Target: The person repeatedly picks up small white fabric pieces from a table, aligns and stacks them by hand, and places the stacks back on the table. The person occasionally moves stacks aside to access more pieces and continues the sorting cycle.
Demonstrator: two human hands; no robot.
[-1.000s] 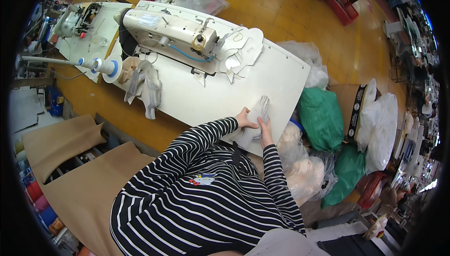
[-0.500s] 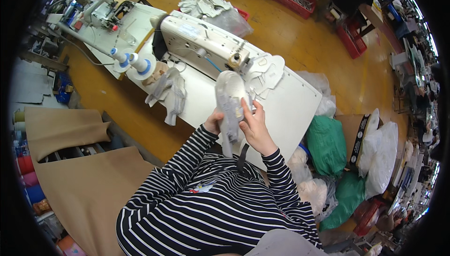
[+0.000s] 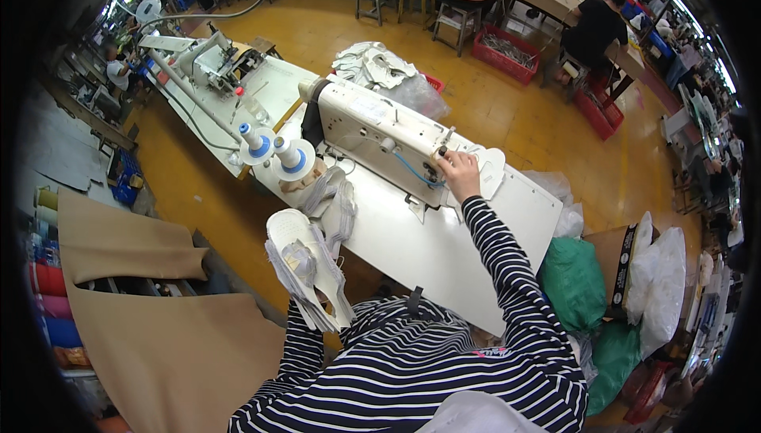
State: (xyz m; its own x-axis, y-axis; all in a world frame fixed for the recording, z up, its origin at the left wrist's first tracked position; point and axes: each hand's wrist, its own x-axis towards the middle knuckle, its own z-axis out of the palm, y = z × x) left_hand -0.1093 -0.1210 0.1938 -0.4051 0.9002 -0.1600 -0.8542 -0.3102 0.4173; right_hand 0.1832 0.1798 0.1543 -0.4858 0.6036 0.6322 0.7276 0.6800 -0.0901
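A bundle of white shoe uppers [image 3: 305,270] with ragged greyish edges is held up off the table's near left edge. My left forearm runs up beneath it; the hand under the bundle is hidden. My right hand [image 3: 460,173] reaches to the right end of the white sewing machine [image 3: 372,132], its fingers closed round a small dark knob [image 3: 442,150] on the machine head. White flat pieces [image 3: 491,167] lie just beyond that hand. Another bundle of pale uppers [image 3: 339,211] hangs over the table edge, next to two white thread cones [image 3: 292,159].
The white machine table [image 3: 507,227] stretches to my right. Green bags [image 3: 571,282] and clear plastic bags [image 3: 662,282] stand beside it. Brown sheet material [image 3: 166,346] lies at the left. Behind the machine are piled white pieces [image 3: 372,64]; people sit at benches farther off.
My right hand has let go of the bundle of uppers and moved to the machine head. My left hand has carried the bundle left, off the table. The view has shifted.
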